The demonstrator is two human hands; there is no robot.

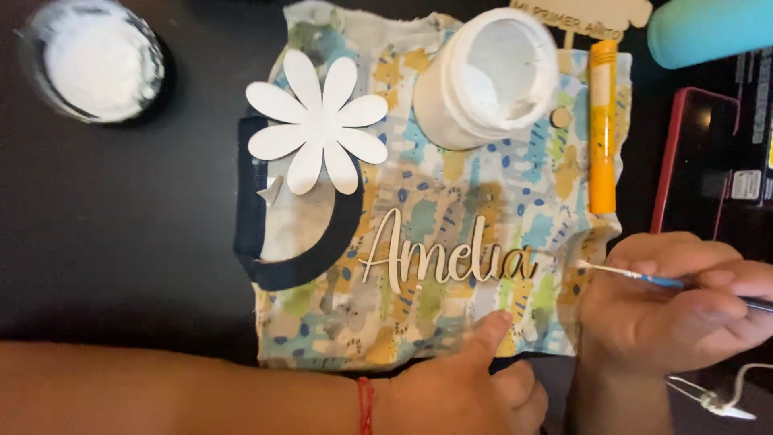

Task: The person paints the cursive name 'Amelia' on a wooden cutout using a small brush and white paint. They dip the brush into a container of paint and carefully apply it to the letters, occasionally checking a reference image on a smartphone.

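Observation:
A cut-out wooden script name (447, 256) lies on a patterned cloth (451, 193) spread over a dark table. My left hand (475, 379) rests at the cloth's near edge, its forefinger stretched toward the cut-out's lower right part. My right hand (676, 302) grips a thin paintbrush (636, 275) with a blue handle; the white-tipped bristles sit just right of the cut-out's last letter. A white flower-shaped cut-out (318, 122) lies on the cloth's upper left. An open white paint jar (487, 76) lies tilted at the cloth's top.
A round lid or dish of white paint (93, 58) sits at the far left. An orange tube (602, 125) lies along the cloth's right edge. A red-edged phone (696, 161), a teal cylinder (708, 28) and a white cable (717, 395) are on the right.

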